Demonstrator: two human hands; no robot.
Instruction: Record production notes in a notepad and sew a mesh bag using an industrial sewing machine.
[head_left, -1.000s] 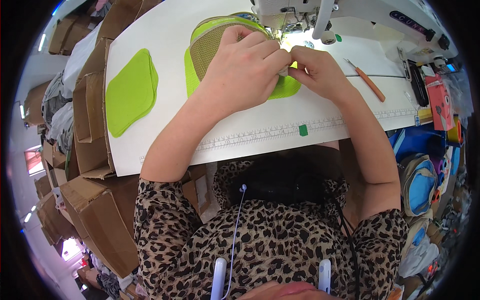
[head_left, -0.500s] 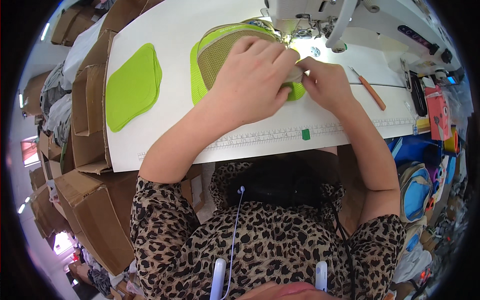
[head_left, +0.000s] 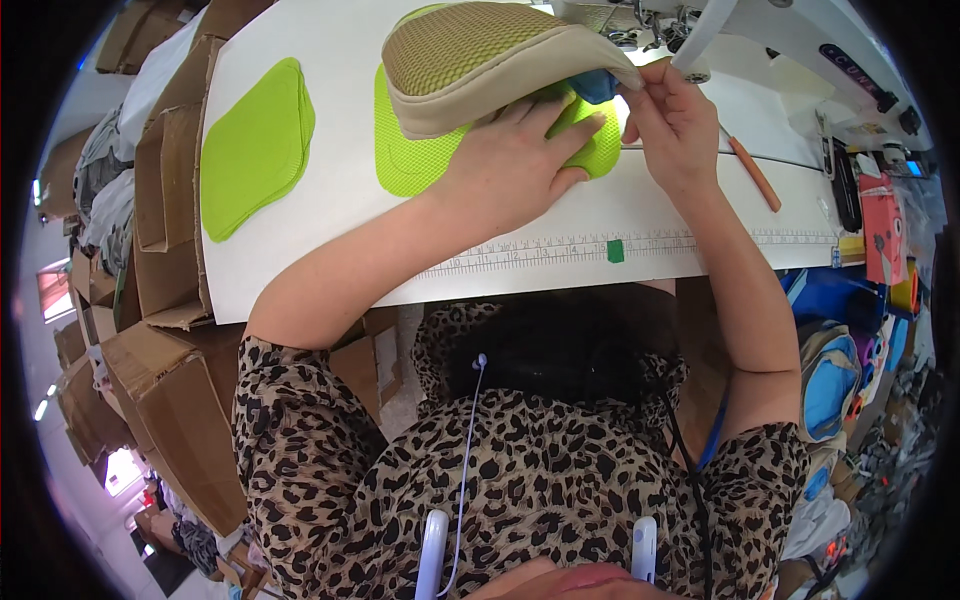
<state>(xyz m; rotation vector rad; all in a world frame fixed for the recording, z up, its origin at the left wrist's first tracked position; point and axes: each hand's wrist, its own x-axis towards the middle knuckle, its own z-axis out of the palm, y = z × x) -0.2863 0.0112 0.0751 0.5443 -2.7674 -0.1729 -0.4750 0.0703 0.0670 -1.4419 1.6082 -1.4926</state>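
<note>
A sewn tan mesh piece (head_left: 470,55) with a wide beige edge band is raised and tilted in front of the sewing machine (head_left: 790,50). A bit of blue fabric (head_left: 595,86) shows beneath its right end. My right hand (head_left: 672,135) pinches that pointed end between thumb and fingers. My left hand (head_left: 510,165) lies with fingers spread on lime green mesh pieces (head_left: 400,165), its fingertips reaching partly under the tan piece. The needle area is mostly out of sight at the top edge.
Left on the white table lies a stack of lime green rounded pieces (head_left: 258,150). An orange-handled tool (head_left: 755,175) rests at right. A ruler strip (head_left: 560,250) with green tape runs along the front edge. Cardboard boxes (head_left: 170,400) stand left; a red box (head_left: 882,230) is at right.
The tan piece has come away from the needle area toward me and lifted, its beige band now showing. My left hand has let go and flattened onto the green mesh; my right still pinches.
</note>
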